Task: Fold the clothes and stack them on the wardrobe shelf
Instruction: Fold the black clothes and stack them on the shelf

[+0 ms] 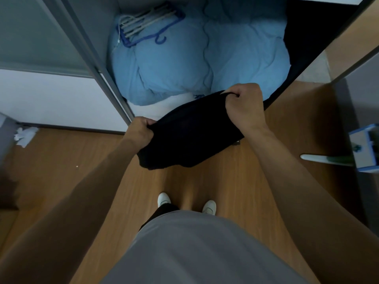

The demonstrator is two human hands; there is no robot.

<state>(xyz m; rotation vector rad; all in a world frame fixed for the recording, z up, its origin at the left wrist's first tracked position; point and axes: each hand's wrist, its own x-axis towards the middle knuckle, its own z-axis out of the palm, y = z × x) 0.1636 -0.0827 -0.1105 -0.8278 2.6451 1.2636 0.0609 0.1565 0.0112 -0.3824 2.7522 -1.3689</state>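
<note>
A black garment (184, 132) hangs in the air in front of the open wardrobe, stretched between both hands over the wooden floor. My left hand (140, 131) grips its lower left edge with curled fingers. Higher and farther forward, my right hand (244, 105) grips its upper right edge, just in front of the wardrobe's opening. The cloth sags below the hands and looks doubled over.
Inside the wardrobe lies a bulky light-blue duvet (184, 64) with blue and white hangers (143, 23) on top. A grey sliding door frame (98, 64) stands at the left. Crumpled white paper (24, 136) lies on the floor at the left, a blue-and-white box (365, 148) at the right.
</note>
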